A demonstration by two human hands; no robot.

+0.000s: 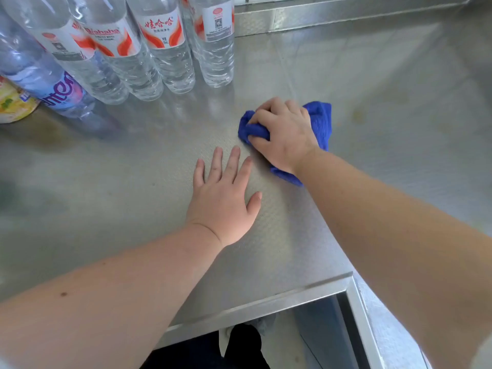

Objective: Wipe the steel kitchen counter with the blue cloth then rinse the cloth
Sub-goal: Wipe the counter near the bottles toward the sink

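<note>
Wiping under way: the right hand [283, 134] bunches the blue cloth [320, 123] on the steel tabletop [372, 129], its grip holding it; left hand [223, 198] lies flat, fingers straight. Rinsing, by judgement, comes later.

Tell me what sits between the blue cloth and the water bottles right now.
Nothing: in the head view, only bare steel counter separates the blue cloth, gripped by the right hand, from the water bottles.
</note>
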